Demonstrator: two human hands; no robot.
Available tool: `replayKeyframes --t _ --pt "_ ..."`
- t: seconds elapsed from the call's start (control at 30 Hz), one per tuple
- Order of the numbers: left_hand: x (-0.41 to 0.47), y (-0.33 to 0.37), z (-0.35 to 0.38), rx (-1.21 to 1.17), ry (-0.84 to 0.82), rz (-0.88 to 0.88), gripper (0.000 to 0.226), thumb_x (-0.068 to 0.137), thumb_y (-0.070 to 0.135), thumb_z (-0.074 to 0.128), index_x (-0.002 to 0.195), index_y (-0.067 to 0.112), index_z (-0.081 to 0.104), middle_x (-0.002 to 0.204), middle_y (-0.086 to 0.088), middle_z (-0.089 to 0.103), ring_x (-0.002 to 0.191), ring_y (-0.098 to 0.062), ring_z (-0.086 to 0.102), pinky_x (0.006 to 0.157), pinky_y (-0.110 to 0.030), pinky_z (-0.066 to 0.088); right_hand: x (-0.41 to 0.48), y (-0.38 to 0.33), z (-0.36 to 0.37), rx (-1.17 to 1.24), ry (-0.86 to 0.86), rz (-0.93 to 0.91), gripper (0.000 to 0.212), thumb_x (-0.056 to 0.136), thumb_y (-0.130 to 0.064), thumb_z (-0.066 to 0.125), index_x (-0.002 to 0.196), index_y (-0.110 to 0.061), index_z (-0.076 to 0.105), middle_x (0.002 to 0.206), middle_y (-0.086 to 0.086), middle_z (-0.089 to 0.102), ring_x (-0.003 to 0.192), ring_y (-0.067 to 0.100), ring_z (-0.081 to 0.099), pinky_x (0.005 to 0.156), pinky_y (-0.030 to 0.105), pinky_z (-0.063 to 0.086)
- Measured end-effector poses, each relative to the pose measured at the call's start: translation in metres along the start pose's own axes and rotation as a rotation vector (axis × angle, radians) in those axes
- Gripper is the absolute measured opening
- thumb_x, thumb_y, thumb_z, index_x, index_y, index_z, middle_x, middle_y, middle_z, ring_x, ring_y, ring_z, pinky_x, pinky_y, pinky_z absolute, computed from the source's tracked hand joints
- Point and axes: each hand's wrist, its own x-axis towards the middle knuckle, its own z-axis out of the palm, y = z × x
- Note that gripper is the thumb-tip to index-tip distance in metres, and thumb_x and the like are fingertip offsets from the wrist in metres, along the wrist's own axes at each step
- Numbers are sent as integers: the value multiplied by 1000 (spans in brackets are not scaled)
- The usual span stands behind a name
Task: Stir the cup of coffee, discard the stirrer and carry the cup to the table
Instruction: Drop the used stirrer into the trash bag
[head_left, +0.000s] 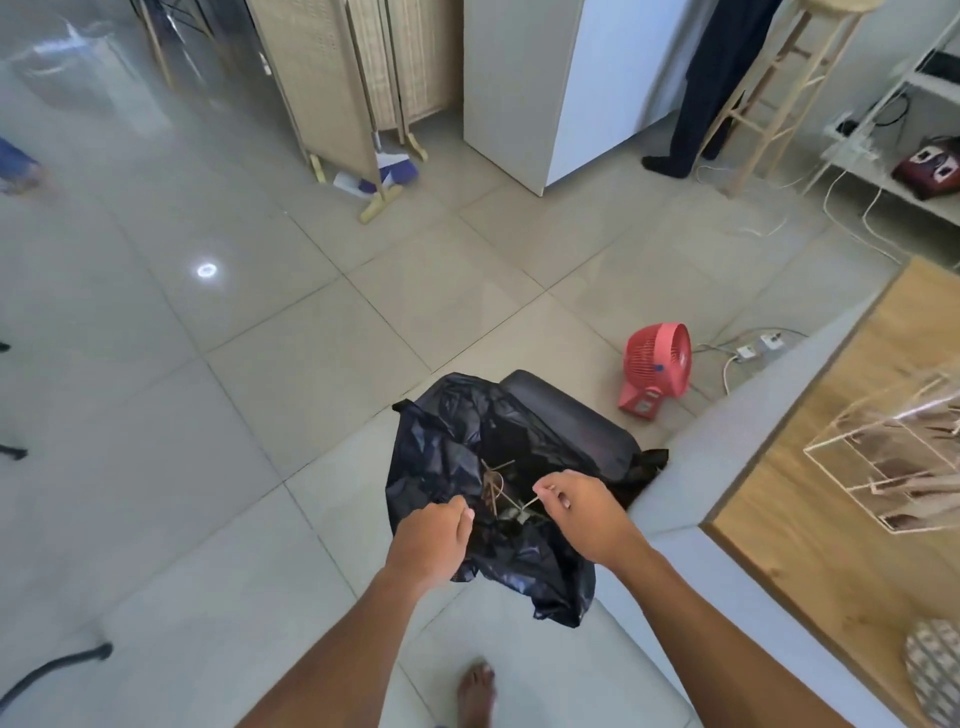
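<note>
Pale floor tiles surround the black-lined bin (467, 447). Right hand (582, 512) fingers pinch the stirrer (529, 503) directly over its mouth, long axis slanting down-left; left hand (434, 538), closed, grips the liner edge.

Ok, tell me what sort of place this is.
Probably a home's living or kitchen area: tiled floor, a bin lined with a black bag, a red fan and a wooden stool.

At three o'clock we see a red fan (655, 368) on the floor; at twelve, a wicker screen (332, 78).
</note>
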Motion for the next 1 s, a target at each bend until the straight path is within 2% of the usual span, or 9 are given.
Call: replayKeyframes --t 0.13,0.27,0.43,0.53,0.7,0.9,1.0 --pt "10 -10 2 10 -16 -42 40 107 35 22 116 16 56 105 -3 71 94 -23 68 66 -23 37 31 -9 -2 77 -28 25 29 101 -26 46 124 -19 61 111 2 65 91 13 60 82 22 46" --pt "15 -19 3 5 -38 -50 39 107 33 22 117 17 56 103 -3 71 91 -22 68 65 -23 38 48 -6 -5 178 -54 67 35 102 -19 43 136 -21 52 106 -3 62 92 12 58 81 20 43" --pt "20 -14 3 -16 -48 -57 37 106 34 24 114 17 57 103 -1 70 91 -22 68 65 -22 37 45 8 -13 193 -11 138 34 102 -17 40 131 -20 57 104 -5 62 94 13 60 89 25 48" --pt "25 -6 1 -29 -48 -38 39 106 36 24 115 19 58 102 0 71 91 -20 68 64 -23 39 36 17 -17 198 7 161 31 101 -21 42 127 -18 60 100 -3 64 93 14 61 85 23 46" --pt "31 21 -11 -28 -36 36 38 106 36 25 115 18 57 103 -2 71 93 -21 67 66 -24 38 19 19 -24 149 26 147 31 101 -29 41 120 -20 63 111 -1 67 92 11 58 83 23 45" --pt "29 61 -38 1 34 129 37 106 37 29 109 16 58 102 -4 70 93 -24 67 68 -25 37 -9 9 -40 205 114 118 29 101 -31 43 115 -19 65 97 -6 62 91 11 60 80 24 46" --pt "18 82 -53 28 75 166 36 106 38 29 100 16 57 93 -1 66 81 -17 62 68 -24 36 -27 7 -47 240 174 84 28 100 -34 44 106 -19 67 95 -4 68 90 14 65 81 29 51"
